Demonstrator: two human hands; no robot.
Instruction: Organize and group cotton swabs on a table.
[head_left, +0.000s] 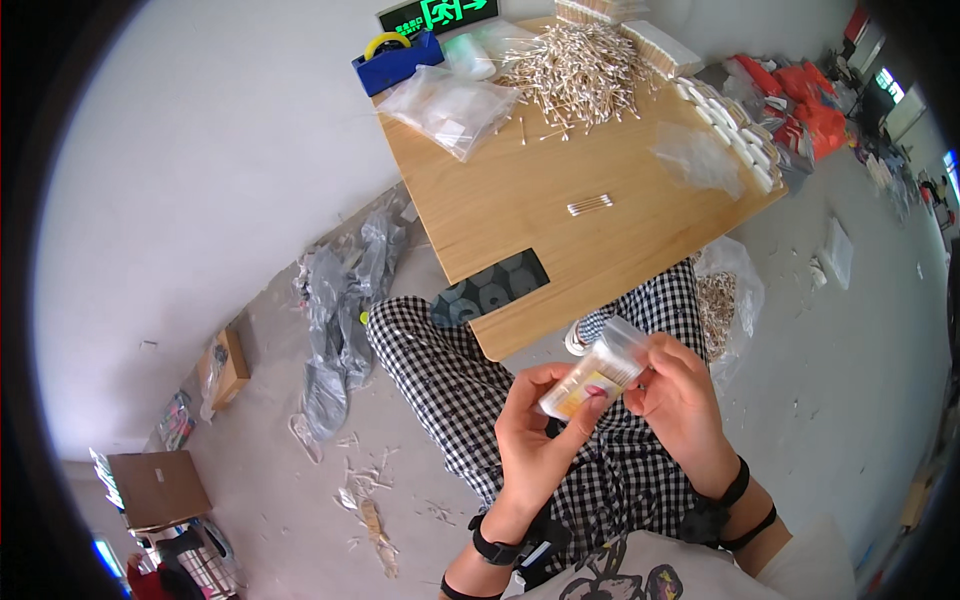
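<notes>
Above my lap I hold a small clear plastic bag of cotton swabs (597, 380), tilted, with a yellow label on its front. My left hand (535, 425) grips its lower end, the thumb across the label. At its upper right end, my right hand (680, 385) has its fingers bent and pinched at the bag's open-looking clear edge. On the table beyond lies a short row of several loose cotton swabs (590, 205). Farther back rises a big heap of loose cotton swabs (585, 75).
Packed swab bundles (735, 130) line the wooden table's (500, 190) right edge. Clear bags (450, 105) and a blue tape dispenser (398, 65) sit at the far left. A dark phone-like slab (490, 288) rests at the near edge. A swab-filled bag (718, 305) stands below the table.
</notes>
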